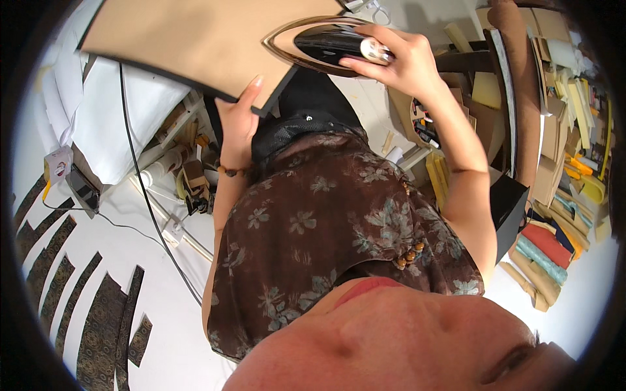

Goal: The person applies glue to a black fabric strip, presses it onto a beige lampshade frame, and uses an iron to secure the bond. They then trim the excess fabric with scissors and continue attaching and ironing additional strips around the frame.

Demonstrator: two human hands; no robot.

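My right hand (411,62) is closed round the handle of a clothes iron (319,45) with a black body and a shiny bronze-coloured rim. The iron's pointed tip faces left, over the right side of a flat tan board (189,45) with black edging. Whether its sole touches the board, I cannot tell. My left hand (240,120) grips the board at its near edge, close to the lower right corner. The thumb lies on the tan face and the other fingers are hidden beneath. The board's far end is cut off by the top of the view.
A black cord (134,156) hangs down on the left, near a white cloth (124,117). Patterned dark fabric strips (101,332) lie at lower left. On the right are fabric rolls (538,260), a tall brown roll (521,98) and a black box (508,208).
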